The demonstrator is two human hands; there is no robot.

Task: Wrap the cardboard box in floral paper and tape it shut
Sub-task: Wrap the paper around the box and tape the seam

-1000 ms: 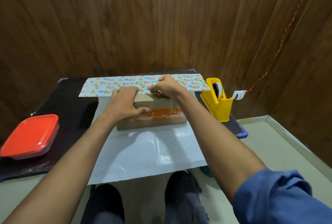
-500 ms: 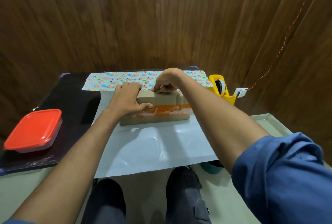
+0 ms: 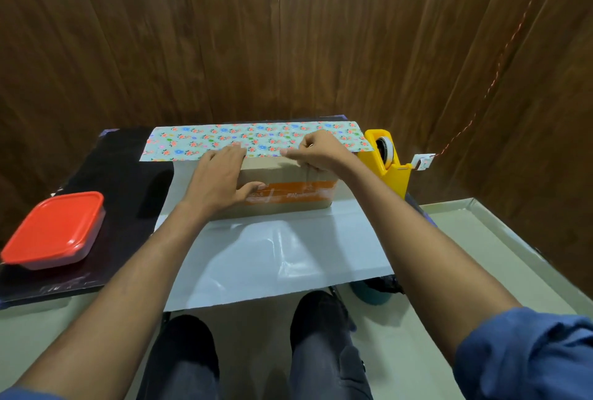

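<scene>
Sitting far left on the dark mat [image 3: 128, 175]: a red-lidded container [image 3: 54, 229], well apart from the work. Lying under the job and running toward the lap: the floral paper [image 3: 256, 140], white side up in front, printed side showing along the far flap. Resting across that sheet, long axis left to right: the cardboard box [image 3: 288, 194], orange tape band facing the camera. Pressing down flat on the box's left end: the left hand [image 3: 218, 181], fingers straight, thumb lying on the front face, holding the box in place rather than gripping. Pinching the near edge of the floral flap over the box's far top edge, right of centre: the right hand [image 3: 316, 152], fingers curled on the paper. Standing just beyond the box's right end: the yellow tape dispenser [image 3: 386, 159], nearer the right hand. Judging by this, bringing the flap toward the body over the box top, with tape closest to the right side.
</scene>
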